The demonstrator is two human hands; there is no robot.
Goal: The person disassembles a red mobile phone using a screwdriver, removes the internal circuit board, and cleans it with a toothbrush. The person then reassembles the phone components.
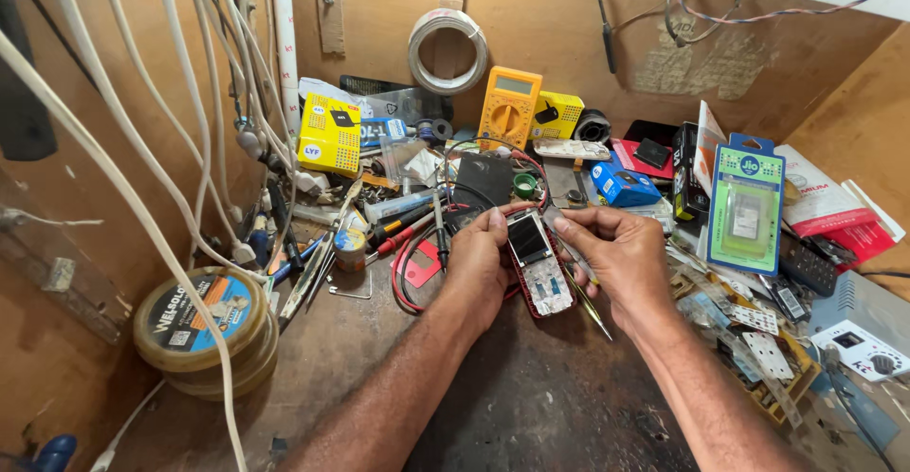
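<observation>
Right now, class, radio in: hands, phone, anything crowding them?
Left hand and right hand grip the opened phone. Tweezers under right hand. Red wire alongside.

A red-edged phone [536,265] with a dark screen, a yellow multimeter [509,105], a green blister pack [748,203].

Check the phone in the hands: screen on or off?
Off: the phone shows a dark, blank screen, keypad cover removed, held between the left hand and right hand.

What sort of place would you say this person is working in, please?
Probably a small phone or electronics repair bench: both hands hold an opened red keypad phone, an orange-yellow multimeter leans on the plywood back wall, and tweezers lie nearby.
</observation>
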